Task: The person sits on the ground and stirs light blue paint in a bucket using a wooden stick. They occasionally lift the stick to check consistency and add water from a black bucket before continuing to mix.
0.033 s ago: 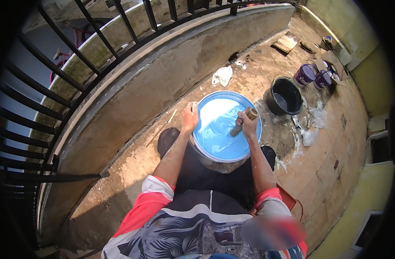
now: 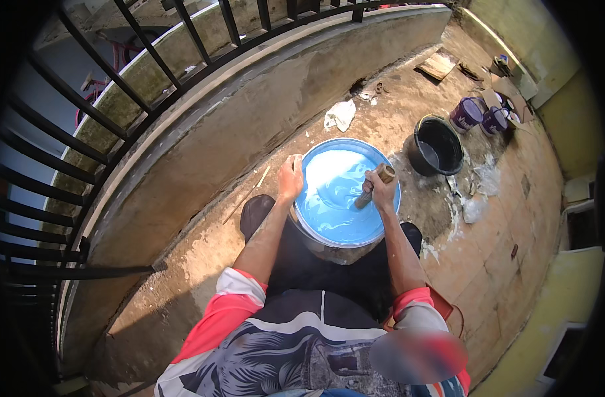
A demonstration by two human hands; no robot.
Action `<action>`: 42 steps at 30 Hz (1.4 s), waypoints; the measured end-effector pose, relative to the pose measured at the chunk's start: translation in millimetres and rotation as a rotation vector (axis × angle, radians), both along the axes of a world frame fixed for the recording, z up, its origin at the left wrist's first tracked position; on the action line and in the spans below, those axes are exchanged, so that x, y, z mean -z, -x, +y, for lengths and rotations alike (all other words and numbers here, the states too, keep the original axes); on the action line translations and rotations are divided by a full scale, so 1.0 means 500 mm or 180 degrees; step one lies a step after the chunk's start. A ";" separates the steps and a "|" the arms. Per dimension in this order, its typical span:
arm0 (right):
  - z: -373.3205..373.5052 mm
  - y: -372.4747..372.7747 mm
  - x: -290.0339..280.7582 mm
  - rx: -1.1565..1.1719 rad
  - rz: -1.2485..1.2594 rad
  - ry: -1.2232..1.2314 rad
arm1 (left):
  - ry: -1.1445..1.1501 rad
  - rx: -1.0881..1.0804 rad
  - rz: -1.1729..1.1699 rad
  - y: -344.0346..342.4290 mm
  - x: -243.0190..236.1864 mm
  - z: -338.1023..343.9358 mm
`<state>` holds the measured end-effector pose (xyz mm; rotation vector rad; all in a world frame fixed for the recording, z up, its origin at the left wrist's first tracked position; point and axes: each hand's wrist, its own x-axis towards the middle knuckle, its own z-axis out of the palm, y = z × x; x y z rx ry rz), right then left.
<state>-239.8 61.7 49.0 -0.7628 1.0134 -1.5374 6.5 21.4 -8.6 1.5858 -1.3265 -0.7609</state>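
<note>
A large round bucket (image 2: 342, 245) of light-blue paint (image 2: 329, 212) stands between my knees. My left hand (image 2: 290, 177) is closed over the left side of its rim. My right hand (image 2: 381, 192) is wrapped round a thick wooden stick (image 2: 386, 174), near the bucket's right side. The stick leans, its upper end showing above my fist and its lower end dipping into the paint. Swirls mark the paint's surface, and bright sunlight glares on its left part. How deep the stick reaches is hidden by the paint.
A black bucket (image 2: 437, 151) stands to the right, with purple paint pails (image 2: 466, 115) behind it. Crumpled plastic (image 2: 474, 210) and white spills lie nearby. A white rag (image 2: 341, 115) and a thin stick (image 2: 247, 194) lie beside the low wall (image 2: 203, 132), which carries a black railing (image 2: 84, 159).
The lower end of the wooden stick has shifted slightly to the right in the paint. My left hand stays at the rim.
</note>
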 end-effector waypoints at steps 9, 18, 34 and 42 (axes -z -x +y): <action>-0.139 0.015 0.018 0.1159 0.1973 0.0743 | 0.0079 0.0161 0.0118 0.000 -0.029 -0.024; -0.143 -0.048 0.025 0.1067 -0.0262 0.0557 | -0.0131 0.0038 0.0129 0.013 -0.035 -0.020; -0.119 0.037 -0.008 0.1049 0.1219 0.0394 | -0.0141 0.0008 0.0149 0.010 -0.043 -0.014; -0.187 -0.007 0.014 0.1843 -0.0044 0.0656 | -0.0016 -0.0030 0.0120 0.011 -0.041 -0.014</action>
